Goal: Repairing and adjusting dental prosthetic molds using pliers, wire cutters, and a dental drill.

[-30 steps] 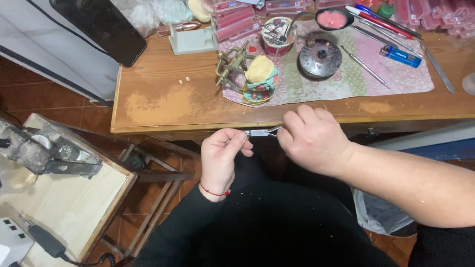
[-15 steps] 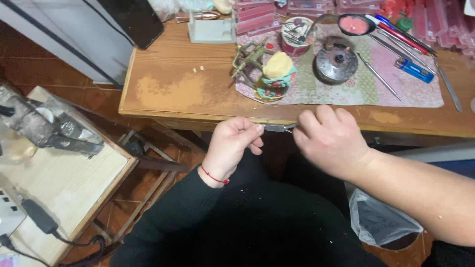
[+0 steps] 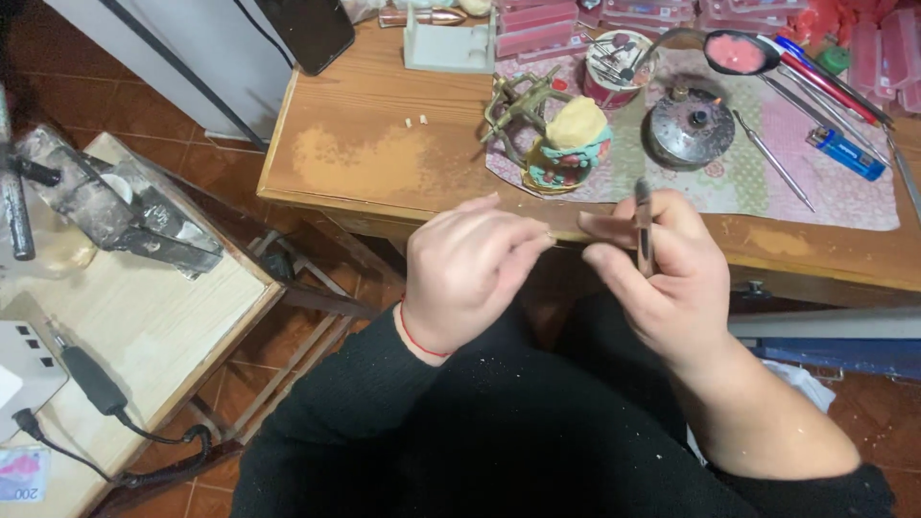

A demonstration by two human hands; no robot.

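Head view puts both hands at mid-frame, just below the near edge of the wooden table [image 3: 384, 173]. I see the right hand [image 3: 662, 278] gripping a slim metal tool [image 3: 643, 225] that stands nearly upright, its shaft pressed between the thumb and the curled fingers [image 3: 614, 273], its top end poking out above the knuckles. The left hand [image 3: 470, 269] is loosely curled, thumb and fingertips drawn together and pointing toward the right hand; I cannot tell whether anything small sits between them. A red string circles the left wrist. Above the hands, on a patterned mat [image 3: 767, 173], sit a dental model on a brass frame [image 3: 561, 139], a round metal burner [image 3: 689, 129] and a blue lighter [image 3: 844, 153]. Compared with half a second ago, the tool has swung from lying level between the two hands to upright in the right hand alone, the hands have drawn apart, and the table has slid toward the upper right of the frame.
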